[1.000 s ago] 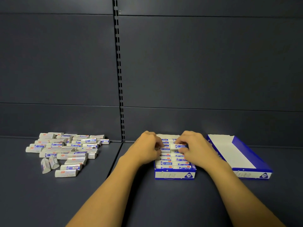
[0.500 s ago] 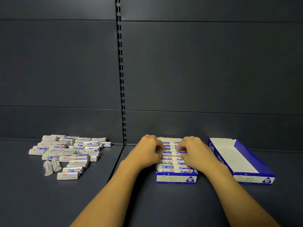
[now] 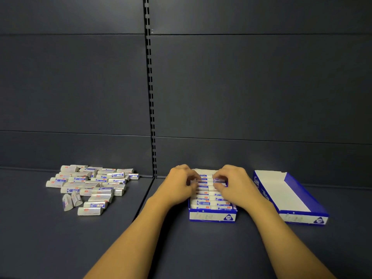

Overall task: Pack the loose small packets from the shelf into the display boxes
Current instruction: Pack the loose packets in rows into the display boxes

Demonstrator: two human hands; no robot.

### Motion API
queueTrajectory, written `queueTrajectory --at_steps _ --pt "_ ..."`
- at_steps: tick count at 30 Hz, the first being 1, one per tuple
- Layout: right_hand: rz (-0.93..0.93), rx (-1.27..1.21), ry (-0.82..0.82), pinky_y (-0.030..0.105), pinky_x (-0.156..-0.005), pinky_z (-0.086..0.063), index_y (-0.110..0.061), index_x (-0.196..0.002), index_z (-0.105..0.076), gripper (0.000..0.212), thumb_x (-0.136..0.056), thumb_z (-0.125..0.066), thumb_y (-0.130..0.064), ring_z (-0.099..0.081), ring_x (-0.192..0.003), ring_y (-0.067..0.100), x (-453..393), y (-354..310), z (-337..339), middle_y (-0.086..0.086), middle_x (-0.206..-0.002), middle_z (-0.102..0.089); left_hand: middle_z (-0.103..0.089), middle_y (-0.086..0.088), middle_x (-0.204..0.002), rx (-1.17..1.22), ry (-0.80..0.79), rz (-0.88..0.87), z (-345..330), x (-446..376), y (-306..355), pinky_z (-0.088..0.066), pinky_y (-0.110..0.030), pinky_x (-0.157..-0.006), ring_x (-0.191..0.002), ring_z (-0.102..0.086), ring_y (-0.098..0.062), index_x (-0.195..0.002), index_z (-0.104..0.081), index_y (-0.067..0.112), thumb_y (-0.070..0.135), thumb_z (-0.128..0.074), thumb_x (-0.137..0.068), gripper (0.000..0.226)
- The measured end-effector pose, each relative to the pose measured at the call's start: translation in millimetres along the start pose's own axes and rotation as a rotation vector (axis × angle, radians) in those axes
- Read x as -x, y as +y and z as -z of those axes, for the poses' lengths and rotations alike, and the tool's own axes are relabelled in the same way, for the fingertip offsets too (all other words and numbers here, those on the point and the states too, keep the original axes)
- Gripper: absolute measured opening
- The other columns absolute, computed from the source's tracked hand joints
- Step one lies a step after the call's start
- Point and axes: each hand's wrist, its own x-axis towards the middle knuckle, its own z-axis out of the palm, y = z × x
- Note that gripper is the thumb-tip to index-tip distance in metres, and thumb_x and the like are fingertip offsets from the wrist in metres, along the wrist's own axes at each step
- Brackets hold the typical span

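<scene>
While both hands, left (image 3: 179, 185) and right (image 3: 233, 185), pinch small white-and-blue wrapped packets (image 3: 207, 183) inside the nearly full blue cardboard display box (image 3: 211, 216), loose ones (image 3: 90, 186) wait left of it. Light and slick-looking, they seem best gripped by their ends.

Two bare forearms, no sleeves, left hand (image 3: 179, 185), right hand (image 3: 234, 185), no rings or watch

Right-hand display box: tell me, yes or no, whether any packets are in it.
No, the right-hand display box shows only its bare white floor, while the packets fill the middle box.
</scene>
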Motion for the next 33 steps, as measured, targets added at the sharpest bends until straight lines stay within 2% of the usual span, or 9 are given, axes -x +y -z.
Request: queueTrajectory --at_steps 4,8,10,13,17,21,24,28,33 --pt "-0.047 -0.068 0.057 0.019 -0.079 -0.053 -0.023 -0.11 -0.073 0.022 -0.089 -0.075 -0.027 -0.062 -0.092 0.006 8.2 1.9 4.8 -0.008 -0.11 -0.066 -0.057 0.006 -0.104 -0.015 0.075 0.089 11.8 5.4 9.2 -0.048 -0.022 -0.079 -0.089 -0.057 -0.008 -0.119 -0.07 0.021 0.019 -0.061 -0.094 0.027" --pt "-0.07 -0.048 0.07 0.017 -0.069 -0.049 -0.027 -0.109 -0.071 0.022 -0.088 -0.075 -0.031 -0.061 -0.088 0.006 11.9 -2.9 13.9 -0.01 -0.109 -0.065 -0.064 -0.004 -0.118 -0.105 0.039 0.17 33.3 13.5 13.9 -0.053 -0.033 -0.088 -0.105 -0.062 -0.021 -0.133 -0.06 0.017 0.015 -0.059 -0.091 0.042" --pt "-0.05 -0.007 0.055 0.02 -0.069 -0.048 -0.028 -0.11 -0.07 0.023 -0.088 -0.074 -0.031 -0.059 -0.09 0.007 10.6 -12.9 19.8 -0.009 -0.111 -0.065 -0.062 -0.006 -0.125 -0.171 -0.003 0.209 46.0 19.2 14.6 -0.053 -0.04 -0.094 -0.113 -0.061 -0.025 -0.138 -0.056 0.016 0.013 -0.059 -0.09 0.048" --pt "-0.001 0.076 -0.02 0.024 -0.073 -0.05 -0.026 -0.115 -0.068 0.027 -0.088 -0.072 -0.029 -0.06 -0.094 0.009 6.0 -33.9 26.9 -0.007 -0.116 -0.064 -0.058 -0.007 -0.132 -0.278 -0.041 0.277 65.1 30.0 14.6 -0.053 -0.043 -0.096 -0.116 -0.06 -0.028 -0.141 -0.053 0.017 0.016 -0.06 -0.09 0.051" --pt "0.081 0.199 -0.117 0.025 -0.069 -0.049 -0.023 -0.114 -0.066 0.028 -0.087 -0.069 -0.024 -0.064 -0.095 0.015 0.0 -63.2 27.9 -0.002 -0.114 -0.066 -0.057 -0.007 -0.133 -0.382 -0.026 0.345 91.3 48.1 11.3 -0.053 -0.041 -0.09 -0.113 -0.06 -0.03 -0.133 -0.058 0.02 0.019 -0.056 -0.093 0.041" --pt "0.167 0.264 -0.18 0.036 -0.084 -0.058 -0.018 -0.117 -0.065 0.03 -0.087 -0.066 -0.018 -0.065 -0.101 0.023 -4.5 -94.5 20.5 0.003 -0.117 -0.064 -0.055 -0.009 -0.136 -0.46 -0.025 0.398 115.7 71.8 1.5 -0.051 -0.041 -0.095 -0.121 -0.057 -0.032 -0.135 -0.058 0.019 0.018 -0.055 -0.091 0.044" --pt "0.215 0.273 -0.212 0.037 -0.08 -0.057 -0.014 -0.114 -0.065 0.029 -0.085 -0.063 -0.014 -0.064 -0.097 0.026 -6.2 -119.8 15.5 0.006 -0.115 -0.063 -0.057 -0.009 -0.134 -0.511 -0.03 0.445 136.2 89.5 -5.8 -0.052 -0.04 -0.091 -0.119 -0.058 -0.033 -0.132 -0.06 0.02 0.012 -0.055 -0.088 0.045" --pt "0.256 0.27 -0.246 0.033 -0.071 -0.053 -0.012 -0.11 -0.066 0.029 -0.082 -0.059 -0.009 -0.064 -0.094 0.028 -3.1 -154.2 12.4 0.007 -0.112 -0.062 -0.058 -0.01 -0.135 -0.543 -0.01 0.498 163.5 117.7 -18.7 -0.052 -0.043 -0.095 -0.118 -0.059 -0.033 -0.13 -0.061 0.015 0.01 -0.052 -0.089 0.042" --pt "0.255 0.261 -0.26 0.035 -0.076 -0.057 -0.012 -0.11 -0.065 0.03 -0.082 -0.058 -0.008 -0.065 -0.095 0.029 -2.7 -186.8 5.2 0.008 -0.11 -0.063 -0.059 -0.01 -0.133 -0.575 -0.005 0.555 189.8 145.7 -42.5 -0.054 -0.04 -0.091 -0.112 -0.062 -0.031 -0.129 -0.062 0.014 0.008 -0.054 -0.091 0.04"
